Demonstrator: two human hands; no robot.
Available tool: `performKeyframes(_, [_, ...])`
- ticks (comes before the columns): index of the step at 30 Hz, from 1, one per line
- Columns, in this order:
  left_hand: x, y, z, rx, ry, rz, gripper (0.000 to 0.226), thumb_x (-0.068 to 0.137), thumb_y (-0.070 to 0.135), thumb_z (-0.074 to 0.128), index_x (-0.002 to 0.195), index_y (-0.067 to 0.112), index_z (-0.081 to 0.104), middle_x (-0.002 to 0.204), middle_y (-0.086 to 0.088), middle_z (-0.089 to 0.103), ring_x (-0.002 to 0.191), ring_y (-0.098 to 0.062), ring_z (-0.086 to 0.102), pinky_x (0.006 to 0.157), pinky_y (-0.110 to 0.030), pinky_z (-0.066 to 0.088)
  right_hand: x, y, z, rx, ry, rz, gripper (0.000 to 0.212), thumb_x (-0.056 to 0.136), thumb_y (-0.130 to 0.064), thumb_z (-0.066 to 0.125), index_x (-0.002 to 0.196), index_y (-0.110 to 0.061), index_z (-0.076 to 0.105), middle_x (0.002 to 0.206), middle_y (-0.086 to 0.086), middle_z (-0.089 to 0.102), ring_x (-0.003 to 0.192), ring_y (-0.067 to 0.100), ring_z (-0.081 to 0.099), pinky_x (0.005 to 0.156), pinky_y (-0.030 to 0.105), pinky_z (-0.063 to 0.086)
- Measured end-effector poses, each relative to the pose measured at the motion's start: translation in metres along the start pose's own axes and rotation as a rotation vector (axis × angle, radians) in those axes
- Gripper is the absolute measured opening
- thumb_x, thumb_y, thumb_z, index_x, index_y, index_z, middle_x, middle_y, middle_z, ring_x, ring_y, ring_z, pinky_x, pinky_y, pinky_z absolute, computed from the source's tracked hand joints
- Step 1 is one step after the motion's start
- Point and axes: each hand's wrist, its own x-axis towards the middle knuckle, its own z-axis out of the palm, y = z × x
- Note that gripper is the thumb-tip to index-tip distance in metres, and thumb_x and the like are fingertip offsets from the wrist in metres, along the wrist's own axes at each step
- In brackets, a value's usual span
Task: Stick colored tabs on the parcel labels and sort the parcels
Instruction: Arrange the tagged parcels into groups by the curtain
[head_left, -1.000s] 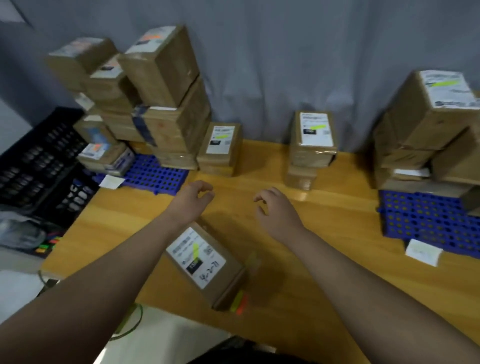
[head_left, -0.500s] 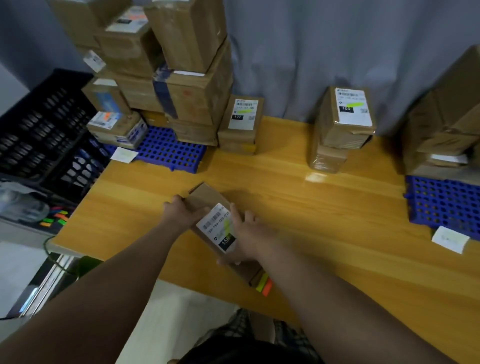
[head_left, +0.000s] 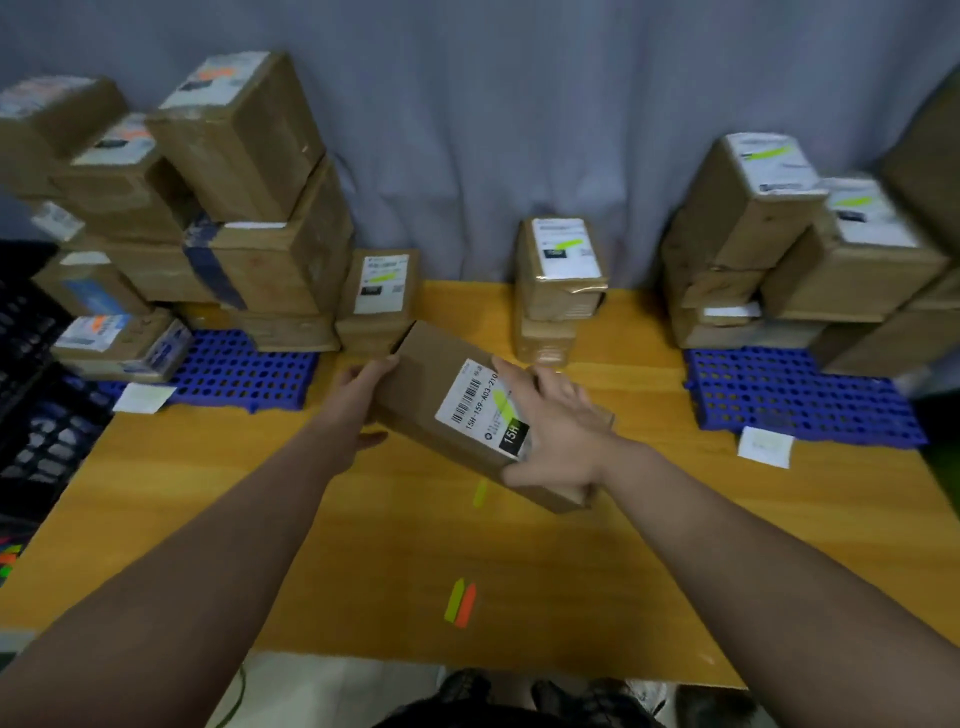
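Up off the desk (head_left: 727, 519) comes the parcel (head_left: 431, 374), left hand (head_left: 363, 389) and right hand (head_left: 556, 436) curled round its ends. Its label (head_left: 470, 397) has a green tab (head_left: 501, 404) already, so only sorting is left, I think.

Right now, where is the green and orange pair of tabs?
Head view: the tab pair lies on the wooden table, centre, near its front edge, nearer than the held parcel.
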Motion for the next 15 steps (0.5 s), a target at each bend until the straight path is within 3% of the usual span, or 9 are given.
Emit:
performKeyframes(2, [-0.003,0.004,0.033,0.006,-0.122,-0.014,0.051,0.082,0.050,0.066,0.124,0.026,0.050,0.125,-0.003,0.054,0.111,-0.024,0.055,0.081,-0.043,0.054,-0.016,0.030,-0.016,-0.032,0.037,0.004,0.120,0.063,-0.049,0.074,0.148,-0.041,-0.011,0.146,0.009,0.018,0.135,0.029,0.015,0.107,0.039,0.018])
performKeyframes(4, [-0.007,0.007,0.070,0.043,-0.210,0.023,0.051,0.082,0.048,0.067,0.125,0.026,0.051,0.125,-0.003,0.055,0.112,-0.023,0.056,0.080,-0.043,0.056,-0.031,0.061,-0.030,-0.055,0.071,0.032,0.119,0.065,-0.048,0.074,0.148,-0.041,-0.010,0.151,0.014,0.014,0.141,0.030,0.007,0.115,0.044,0.005])
performKeyframes(9, [-0.028,0.004,0.178,0.044,-0.268,0.108,0.049,0.083,0.044,0.068,0.123,0.023,0.050,0.125,-0.002,0.054,0.114,-0.023,0.054,0.086,-0.044,0.055,-0.075,0.151,-0.057,-0.112,0.158,0.124,0.110,0.069,-0.044,0.070,0.150,-0.040,-0.006,0.158,0.010,-0.002,0.146,0.023,-0.009,0.116,0.045,-0.015])
performKeyframes(15, [-0.053,-0.008,0.313,0.029,-0.223,0.073,0.059,0.080,0.048,0.070,0.126,0.018,0.048,0.123,-0.003,0.049,0.112,-0.024,0.052,0.085,-0.044,0.056,-0.134,0.274,-0.089,-0.190,0.192,0.334,0.107,0.072,-0.058,0.068,0.150,-0.041,-0.002,0.159,0.008,-0.009,0.145,0.028,-0.012,0.114,0.053,-0.013])
